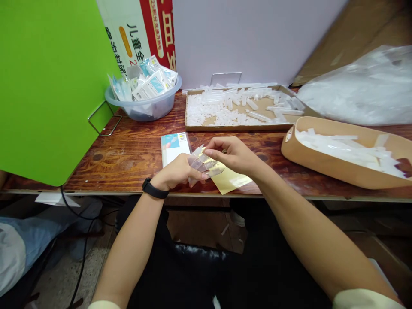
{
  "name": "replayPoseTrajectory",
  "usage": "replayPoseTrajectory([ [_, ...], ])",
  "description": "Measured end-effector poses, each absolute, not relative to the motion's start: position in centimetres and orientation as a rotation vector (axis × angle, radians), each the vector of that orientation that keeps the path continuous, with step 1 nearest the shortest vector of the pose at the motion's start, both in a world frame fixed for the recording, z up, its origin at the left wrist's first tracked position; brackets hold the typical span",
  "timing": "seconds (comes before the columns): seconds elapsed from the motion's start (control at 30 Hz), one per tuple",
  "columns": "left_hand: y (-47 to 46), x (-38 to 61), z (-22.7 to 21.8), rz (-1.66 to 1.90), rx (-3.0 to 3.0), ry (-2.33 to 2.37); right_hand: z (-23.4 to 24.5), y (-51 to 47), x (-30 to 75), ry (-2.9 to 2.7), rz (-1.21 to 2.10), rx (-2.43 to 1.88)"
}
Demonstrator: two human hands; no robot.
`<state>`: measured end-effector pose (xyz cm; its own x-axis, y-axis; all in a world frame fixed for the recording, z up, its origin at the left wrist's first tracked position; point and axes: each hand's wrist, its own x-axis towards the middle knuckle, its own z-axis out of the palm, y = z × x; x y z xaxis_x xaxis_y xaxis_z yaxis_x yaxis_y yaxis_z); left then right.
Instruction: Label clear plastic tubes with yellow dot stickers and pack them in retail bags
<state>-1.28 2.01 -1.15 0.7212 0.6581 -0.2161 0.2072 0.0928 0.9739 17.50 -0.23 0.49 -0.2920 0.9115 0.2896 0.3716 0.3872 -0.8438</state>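
Note:
My left hand (177, 173), with a black wristband (155, 188) on its wrist, is shut on several translucent plastic tubes (202, 165) fanned out past the fingers. A gold-yellow sheet (230, 179) lies under them. My right hand (230, 155) hangs just above the tubes, thumb and fingers drawn together; anything between them is hidden. Beside my left hand lies a white and blue printed card (174, 146).
A cardboard tray (238, 128) of white plastic pieces and a tan scoop-shaped tray (322, 162) stand on the wooden table (128, 161). Behind them are a clear bowl (151, 112) of packets, a large plastic bag (360, 94) and a green board (48, 86).

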Motion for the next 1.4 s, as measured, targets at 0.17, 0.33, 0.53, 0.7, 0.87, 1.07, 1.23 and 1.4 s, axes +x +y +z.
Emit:
replayPoseTrajectory([
  [0.17,1.96,-1.26,-1.05,0.352,1.505,0.728,0.66,-0.39,17.58,-1.997,0.669,-1.126],
  [0.33,2.02,-1.37,-1.08,0.33,1.509,0.734,0.77,-0.47,17.57,-2.058,0.751,-1.115],
  [0.53,1.87,-1.3,-1.03,0.345,1.474,0.73,0.57,-0.28,17.55,-2.038,0.828,-1.06],
  [0.7,1.78,-1.31,-1.02,0.332,1.468,0.763,0.33,-0.43,16.95,-2.086,0.719,-1.183],
  [0.87,1.85,-1.53,-0.98,0.35,1.435,0.74,0.52,-0.6,16.96,-2.063,0.787,-1.066],
  [1.07,1.79,-1.73,-0.69,0.338,1.428,0.692,0.45,-0.52,17.16,-2.046,0.781,-1.1],
  [1.23,1.8,-1.56,-1.03,0.341,1.4,0.695,0.5,-0.52,17.35,-2.078,0.86,-1.007],
  [1.4,1.41,-1.48,-0.98,0.333,1.39,0.743,0.51,-0.25,17.4,-2.24,0.618,-1.008],
])
